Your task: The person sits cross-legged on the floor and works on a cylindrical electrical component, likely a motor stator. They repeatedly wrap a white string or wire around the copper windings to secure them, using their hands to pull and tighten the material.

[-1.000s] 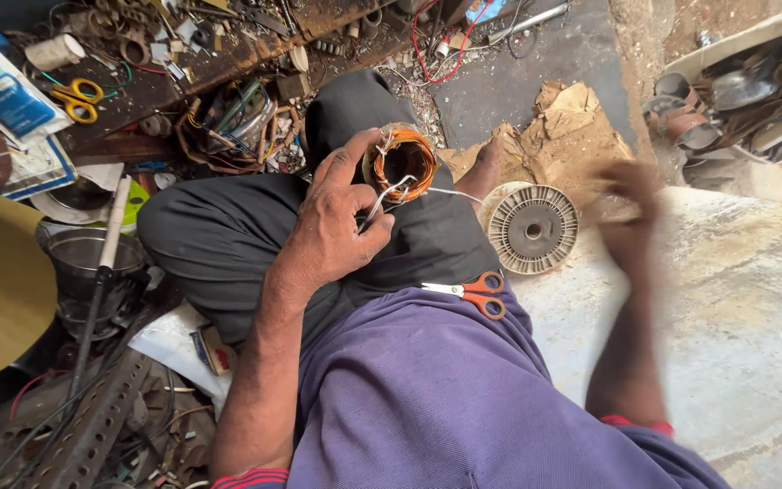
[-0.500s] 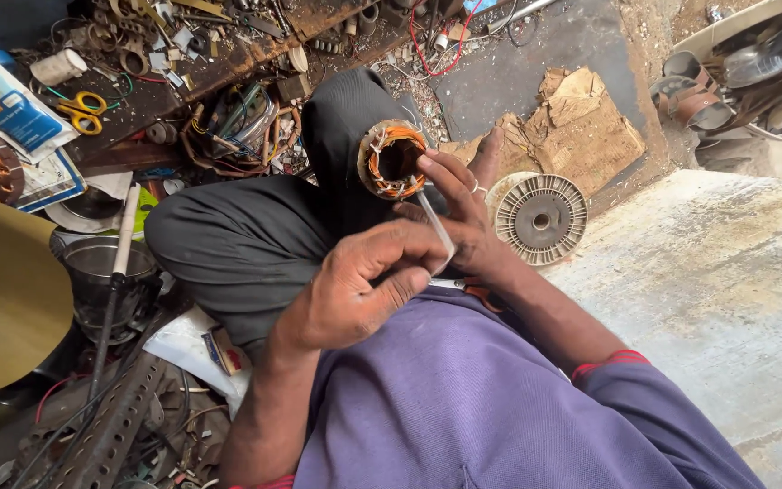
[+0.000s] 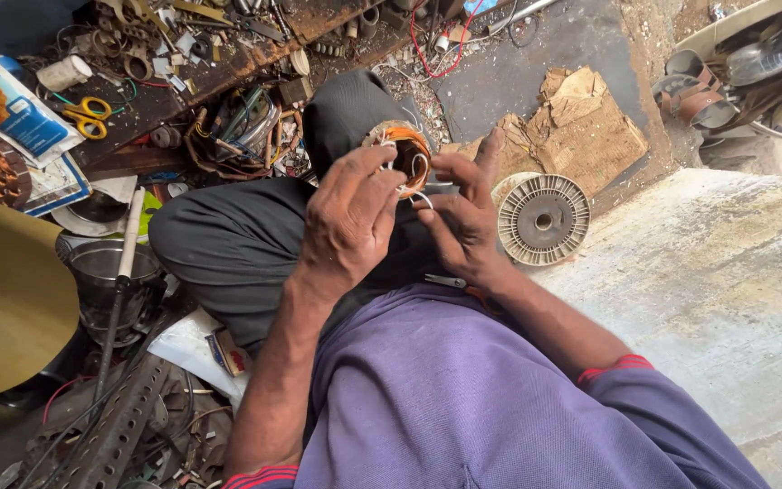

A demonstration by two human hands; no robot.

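A single head-worn camera looks steeply down, close over the person's lap; the cluttered floor [image 3: 500, 81] runs toward twelve o'clock, a pale concrete slab [image 3: 726, 299] at three.

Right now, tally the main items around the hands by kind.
Hands: 2, left hand and right hand
Copper-wound coil: 1
White slotted disc: 1
Yellow-handled scissors: 1
Metal pot: 1
Total: 6
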